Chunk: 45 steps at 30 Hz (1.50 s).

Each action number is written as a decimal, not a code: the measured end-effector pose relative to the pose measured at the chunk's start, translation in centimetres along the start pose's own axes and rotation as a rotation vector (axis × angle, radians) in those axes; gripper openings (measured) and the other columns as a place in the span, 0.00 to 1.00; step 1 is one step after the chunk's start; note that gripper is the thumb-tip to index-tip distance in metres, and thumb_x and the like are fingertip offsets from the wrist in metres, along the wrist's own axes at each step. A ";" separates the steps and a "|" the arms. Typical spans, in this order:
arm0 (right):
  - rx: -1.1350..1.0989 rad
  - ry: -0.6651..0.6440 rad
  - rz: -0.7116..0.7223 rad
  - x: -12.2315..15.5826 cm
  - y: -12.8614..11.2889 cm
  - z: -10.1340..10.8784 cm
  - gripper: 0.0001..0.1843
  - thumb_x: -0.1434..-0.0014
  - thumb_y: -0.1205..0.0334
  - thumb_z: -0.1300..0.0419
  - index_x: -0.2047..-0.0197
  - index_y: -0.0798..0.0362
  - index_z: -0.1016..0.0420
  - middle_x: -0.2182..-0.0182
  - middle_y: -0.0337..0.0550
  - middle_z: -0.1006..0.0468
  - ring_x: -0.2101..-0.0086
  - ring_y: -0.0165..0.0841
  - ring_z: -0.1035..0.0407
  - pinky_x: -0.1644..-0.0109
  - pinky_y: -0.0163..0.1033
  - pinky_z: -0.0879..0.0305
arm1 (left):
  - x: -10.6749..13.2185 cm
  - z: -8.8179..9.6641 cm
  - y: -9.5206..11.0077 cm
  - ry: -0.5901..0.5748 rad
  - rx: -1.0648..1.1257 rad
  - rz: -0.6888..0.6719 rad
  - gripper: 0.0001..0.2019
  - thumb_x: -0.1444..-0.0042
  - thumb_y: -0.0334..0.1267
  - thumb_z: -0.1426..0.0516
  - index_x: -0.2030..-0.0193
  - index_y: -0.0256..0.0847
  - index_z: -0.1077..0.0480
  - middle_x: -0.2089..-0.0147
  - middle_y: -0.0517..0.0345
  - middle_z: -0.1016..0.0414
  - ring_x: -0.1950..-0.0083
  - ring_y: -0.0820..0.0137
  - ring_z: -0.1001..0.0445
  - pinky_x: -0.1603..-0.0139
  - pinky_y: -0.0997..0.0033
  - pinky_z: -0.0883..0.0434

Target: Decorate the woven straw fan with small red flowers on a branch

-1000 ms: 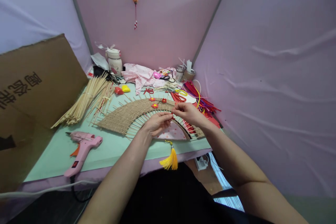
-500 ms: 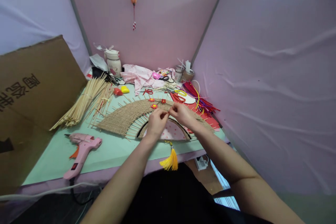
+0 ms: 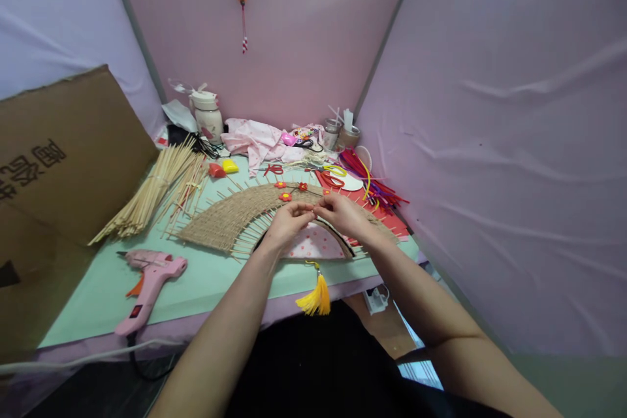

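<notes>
A woven straw-coloured fan (image 3: 215, 225) with thin stick ribs lies spread on the table. Red flowers with yellow centres (image 3: 285, 196) sit on its upper band, and a pink dotted cloth half-circle (image 3: 316, 245) fills its base. Over the middle of the fan, my left hand (image 3: 290, 222) and my right hand (image 3: 340, 214) meet at the fingertips. Both are closed in a pinch; whatever is between the fingers is too small to make out. From the fan's lower edge hangs a yellow tassel (image 3: 316, 295).
At the left lie a pink glue gun (image 3: 149, 284) and a bundle of bamboo sticks (image 3: 147, 192), beside a cardboard box (image 3: 63, 176). Behind the fan are red-handled scissors (image 3: 330, 179), pink cloth (image 3: 252, 139) and a white bottle (image 3: 208, 119). Coloured pipe cleaners (image 3: 369, 179) lie at the right.
My left fingers have straightened somewhat and my left hand has shifted slightly, baring more of the dotted cloth. My hands stay together at the fingertips. The whole view has moved a little.
</notes>
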State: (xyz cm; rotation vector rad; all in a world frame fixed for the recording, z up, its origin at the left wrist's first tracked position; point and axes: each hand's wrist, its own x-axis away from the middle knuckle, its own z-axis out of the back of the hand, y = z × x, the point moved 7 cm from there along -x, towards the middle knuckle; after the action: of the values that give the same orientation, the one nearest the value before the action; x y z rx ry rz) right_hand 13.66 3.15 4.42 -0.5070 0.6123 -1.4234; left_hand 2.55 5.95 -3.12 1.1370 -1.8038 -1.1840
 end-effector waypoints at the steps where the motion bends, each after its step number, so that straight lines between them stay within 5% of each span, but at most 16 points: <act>1: -0.049 0.027 0.008 0.0 0.2 0.1 0.07 0.45 0.64 0.41 0.74 0.55 0.26 0.78 0.36 0.28 0.75 0.28 0.37 0.70 0.32 0.46 | 0.0 0.1 0.2 0.010 0.008 -0.014 0.16 0.65 0.38 0.31 0.67 0.35 0.25 0.71 0.60 0.25 0.72 0.76 0.32 0.69 0.74 0.40; 5: -0.247 0.211 -0.013 0.8 1.4 0.9 0.12 0.44 0.56 0.42 0.71 0.55 0.25 0.77 0.37 0.27 0.73 0.29 0.36 0.68 0.34 0.43 | 0.1 0.2 1.2 0.059 0.191 -0.089 0.15 0.65 0.38 0.31 0.68 0.37 0.25 0.74 0.62 0.26 0.74 0.79 0.35 0.70 0.75 0.40; 10: -0.546 0.160 -0.133 1.6 2.5 -1.0 0.18 0.48 0.47 0.39 0.73 0.55 0.26 0.81 0.35 0.31 0.79 0.26 0.43 0.73 0.34 0.47 | 0.3 -0.3 1.7 0.027 0.329 -0.152 0.13 0.65 0.36 0.30 0.70 0.38 0.25 0.73 0.61 0.24 0.72 0.78 0.31 0.67 0.76 0.36; 18: -0.824 0.330 -0.097 1.4 2.6 -1.8 0.13 0.53 0.54 0.33 0.66 0.54 0.23 0.71 0.39 0.23 0.73 0.28 0.33 0.69 0.33 0.36 | 0.1 -0.5 1.0 0.046 0.366 -0.109 0.14 0.67 0.34 0.29 0.71 0.36 0.25 0.74 0.60 0.24 0.72 0.78 0.30 0.65 0.76 0.34; 25: -0.326 0.472 0.231 2.5 0.5 0.0 0.08 0.42 0.60 0.40 0.63 0.52 0.20 0.65 0.44 0.19 0.64 0.34 0.27 0.56 0.41 0.31 | 0.2 -0.5 0.2 0.052 0.378 0.005 0.14 0.68 0.33 0.30 0.72 0.35 0.24 0.73 0.60 0.25 0.72 0.79 0.31 0.66 0.76 0.34; 32: 0.229 0.381 0.486 3.4 -1.1 -0.3 0.11 0.38 0.65 0.45 0.59 0.50 0.20 0.64 0.47 0.21 0.62 0.36 0.29 0.56 0.42 0.32 | 0.1 -0.4 -0.8 0.051 0.270 0.080 0.11 0.69 0.32 0.32 0.76 0.36 0.27 0.78 0.62 0.29 0.77 0.79 0.35 0.74 0.76 0.40; 45: 0.255 0.373 0.517 3.7 -1.6 -0.1 0.09 0.38 0.68 0.46 0.64 0.52 0.24 0.66 0.46 0.22 0.64 0.35 0.30 0.58 0.40 0.34 | 0.3 -0.7 -0.8 -0.008 0.276 0.110 0.14 0.69 0.33 0.30 0.73 0.35 0.26 0.76 0.61 0.27 0.74 0.79 0.33 0.71 0.76 0.38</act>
State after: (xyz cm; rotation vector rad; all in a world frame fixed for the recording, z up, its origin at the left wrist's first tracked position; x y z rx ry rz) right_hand 12.55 -0.69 5.12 0.1248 0.7780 -1.0782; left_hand 3.26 5.24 -3.64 1.1679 -2.0542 -0.8971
